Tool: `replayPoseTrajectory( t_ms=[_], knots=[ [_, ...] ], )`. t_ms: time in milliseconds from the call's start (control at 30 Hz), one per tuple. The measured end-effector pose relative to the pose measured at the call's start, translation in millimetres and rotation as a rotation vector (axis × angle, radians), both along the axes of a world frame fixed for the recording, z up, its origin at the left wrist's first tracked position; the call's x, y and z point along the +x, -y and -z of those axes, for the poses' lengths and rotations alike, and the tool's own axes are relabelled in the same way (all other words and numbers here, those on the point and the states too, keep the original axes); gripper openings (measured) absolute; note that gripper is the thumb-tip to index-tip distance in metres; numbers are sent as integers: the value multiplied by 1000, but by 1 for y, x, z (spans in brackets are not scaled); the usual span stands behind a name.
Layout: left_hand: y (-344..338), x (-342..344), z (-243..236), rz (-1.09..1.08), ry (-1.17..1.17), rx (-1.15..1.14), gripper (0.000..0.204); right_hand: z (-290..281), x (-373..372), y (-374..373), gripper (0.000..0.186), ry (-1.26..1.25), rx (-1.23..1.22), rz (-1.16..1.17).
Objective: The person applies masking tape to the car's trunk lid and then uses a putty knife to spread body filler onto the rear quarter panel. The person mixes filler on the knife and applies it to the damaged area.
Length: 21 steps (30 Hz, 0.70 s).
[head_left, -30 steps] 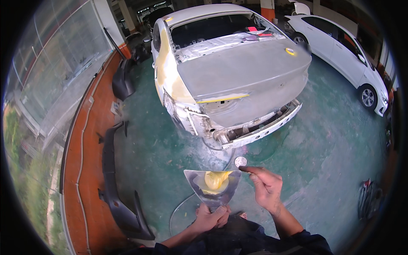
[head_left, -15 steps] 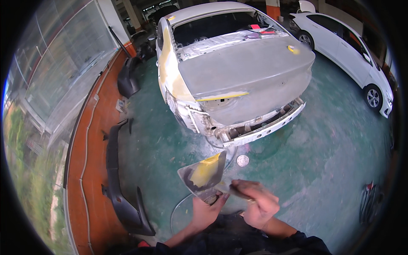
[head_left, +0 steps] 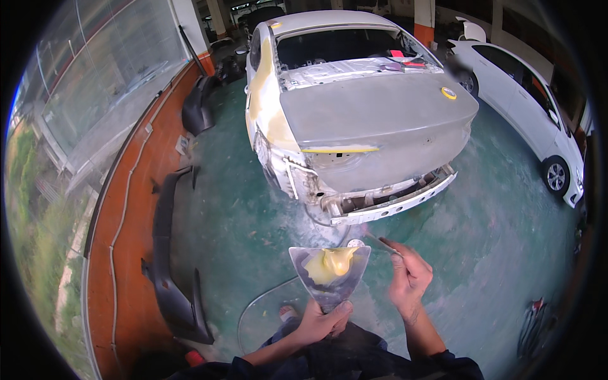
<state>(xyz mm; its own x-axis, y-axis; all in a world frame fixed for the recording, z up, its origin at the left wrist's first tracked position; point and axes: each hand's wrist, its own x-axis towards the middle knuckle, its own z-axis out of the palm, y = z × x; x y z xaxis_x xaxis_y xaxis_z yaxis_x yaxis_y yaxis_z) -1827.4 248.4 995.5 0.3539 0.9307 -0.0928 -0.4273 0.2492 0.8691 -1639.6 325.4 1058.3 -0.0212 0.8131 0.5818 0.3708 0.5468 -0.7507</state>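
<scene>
My left hand (head_left: pixel 326 326) grips a wide, tapered mixing plate (head_left: pixel 339 291) by its narrow end, low in the middle of the head view. A glossy mound of pale yellow putty (head_left: pixel 339 261) sits on it, with smears around it. Just to the right, my right hand (head_left: pixel 410 278) pinches a thin spreader (head_left: pixel 380 240), its blade angled up and left, apart from the putty. Beyond them stands a white car with a grey primed trunk lid (head_left: pixel 380 126), a yellow putty streak along it, patched left quarter and no rear bumper. A yellow tape roll (head_left: pixel 448 93) lies on the lid.
Black bumper pieces (head_left: pixel 168 247) lie along the orange low wall (head_left: pixel 114 278) and window at left. A second white car (head_left: pixel 519 107) stands right. A hose (head_left: pixel 253 304) and a perforated disc (head_left: pixel 356 243) lie on the green floor (head_left: pixel 494 228). Dark tools (head_left: pixel 532 320) are at lower right.
Since half a second ago the plate has turned more level across the view and moved right. My right hand and spreader have moved up and right, away from the plate.
</scene>
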Motion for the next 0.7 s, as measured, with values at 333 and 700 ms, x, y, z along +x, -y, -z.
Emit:
replayPoseTrajectory(
  t_ms=[333, 700],
  knots=[
    [-21, 2, -6, -369, -837, 300, 28, 9, -42, 23, 31, 111, 243, -128],
    [12, -18, 24, 149, 235, 22, 34, 4, -40, 26, 33, -904, -109, -457]
  ],
)
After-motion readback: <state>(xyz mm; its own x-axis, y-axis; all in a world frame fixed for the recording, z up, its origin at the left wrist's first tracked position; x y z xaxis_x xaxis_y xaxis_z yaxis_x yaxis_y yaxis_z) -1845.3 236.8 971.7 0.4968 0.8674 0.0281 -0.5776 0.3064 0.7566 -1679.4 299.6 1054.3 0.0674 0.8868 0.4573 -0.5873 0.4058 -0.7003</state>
